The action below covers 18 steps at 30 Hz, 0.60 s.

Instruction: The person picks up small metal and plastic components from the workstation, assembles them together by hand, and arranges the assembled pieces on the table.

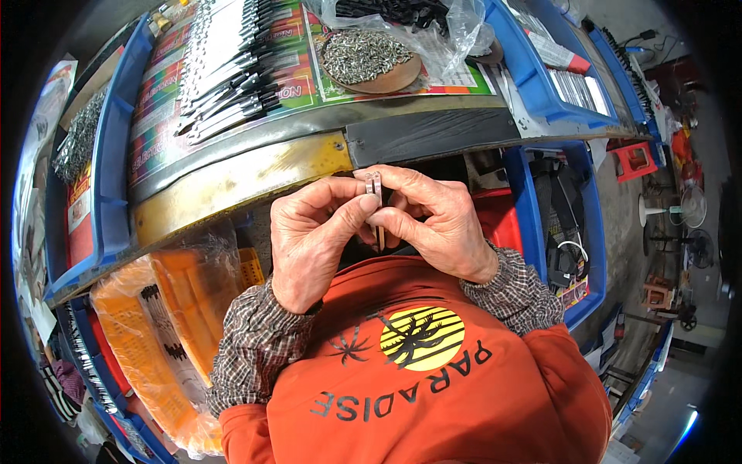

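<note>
Close to the table's front edge, in front of my chest, both hands meet around a small, slim metal piece (374, 185) held upright. Its upper end looks shiny and forked; the lower part is mostly covered by fingers. My left hand (305, 236) pinches it between thumb and forefinger from the left. From the right, my right hand (437, 220) closes thumb and fingers on the same piece. Beyond them on the table lie a row of slim silver-and-black metal pieces (228, 85) and a heap of tiny metal pins (362, 56) on a round brown tray (402, 79).
Blue bins stand at the left (114, 155) and far right (553, 100) of the table. Below its edge, an orange plastic-wrapped crate (185, 301) sits left, and a blue bin (591, 232) with black items right. A clear plastic bag (448, 54) holds dark parts.
</note>
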{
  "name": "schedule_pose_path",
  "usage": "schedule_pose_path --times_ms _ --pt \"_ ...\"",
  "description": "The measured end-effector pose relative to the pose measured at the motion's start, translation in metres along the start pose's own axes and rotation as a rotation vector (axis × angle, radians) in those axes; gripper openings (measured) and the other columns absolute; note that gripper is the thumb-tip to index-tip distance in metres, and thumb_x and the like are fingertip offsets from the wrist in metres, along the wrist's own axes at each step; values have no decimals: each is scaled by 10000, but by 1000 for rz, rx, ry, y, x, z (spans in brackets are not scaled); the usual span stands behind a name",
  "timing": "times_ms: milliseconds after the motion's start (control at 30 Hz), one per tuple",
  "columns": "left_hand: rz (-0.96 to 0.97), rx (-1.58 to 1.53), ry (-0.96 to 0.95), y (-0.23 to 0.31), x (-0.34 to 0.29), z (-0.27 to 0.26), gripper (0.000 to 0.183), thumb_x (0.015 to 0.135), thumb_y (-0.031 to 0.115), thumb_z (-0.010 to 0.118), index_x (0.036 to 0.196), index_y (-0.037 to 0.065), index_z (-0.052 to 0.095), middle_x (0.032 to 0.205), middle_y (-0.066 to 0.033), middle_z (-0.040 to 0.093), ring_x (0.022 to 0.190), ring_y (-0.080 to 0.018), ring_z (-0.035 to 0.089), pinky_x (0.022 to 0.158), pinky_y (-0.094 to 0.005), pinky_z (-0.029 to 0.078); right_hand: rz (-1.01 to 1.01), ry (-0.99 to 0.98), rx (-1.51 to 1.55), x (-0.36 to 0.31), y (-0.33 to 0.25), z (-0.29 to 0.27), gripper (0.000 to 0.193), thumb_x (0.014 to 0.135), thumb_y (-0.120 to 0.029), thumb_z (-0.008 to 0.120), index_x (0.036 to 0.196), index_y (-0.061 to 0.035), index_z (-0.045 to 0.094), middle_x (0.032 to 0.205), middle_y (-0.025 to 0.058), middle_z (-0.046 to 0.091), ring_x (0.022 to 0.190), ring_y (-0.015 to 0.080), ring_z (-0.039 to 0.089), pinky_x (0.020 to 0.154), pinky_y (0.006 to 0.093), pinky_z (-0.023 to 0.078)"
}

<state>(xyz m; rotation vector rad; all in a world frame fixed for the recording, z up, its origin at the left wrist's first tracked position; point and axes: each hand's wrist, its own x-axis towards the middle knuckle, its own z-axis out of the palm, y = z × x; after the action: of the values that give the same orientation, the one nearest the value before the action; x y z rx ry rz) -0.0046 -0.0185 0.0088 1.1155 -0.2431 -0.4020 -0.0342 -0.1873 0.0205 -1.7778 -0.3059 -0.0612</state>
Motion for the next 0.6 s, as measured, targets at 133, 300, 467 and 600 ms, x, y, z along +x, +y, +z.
schedule_pose_path --times_ms 133,300,467,600 --pt "-18 -16 11 -1 0 0 133 888 39 638 980 -55 662 816 -81 674 657 -110 631 585 -218 519 16 6 13 0 0 2 379 865 -5 637 1235 17 557 776 66 654 609 72 611 562 219 509" --pt "-10 -28 21 -3 -1 -1 131 888 38 639 980 -52 664 808 -81 673 650 -113 632 584 -218 519 26 25 37 -1 2 4 397 866 -2 638 1252 25 546 774 63 655 604 67 604 548 214 506" --pt "-9 -20 17 -2 -1 -1 131 889 41 638 982 -48 667 817 -75 673 655 -104 624 587 -214 515 29 26 58 -1 4 5 404 870 -2 636 1261 26 541 777 65 657 603 66 600 541 212 502" --pt "7 -25 20 -5 0 -3 130 888 40 640 982 -45 669 821 -68 673 656 -91 610 592 -209 508 40 23 60 -1 3 5 408 871 1 634 1267 23 539 771 64 654 602 65 597 536 208 499"
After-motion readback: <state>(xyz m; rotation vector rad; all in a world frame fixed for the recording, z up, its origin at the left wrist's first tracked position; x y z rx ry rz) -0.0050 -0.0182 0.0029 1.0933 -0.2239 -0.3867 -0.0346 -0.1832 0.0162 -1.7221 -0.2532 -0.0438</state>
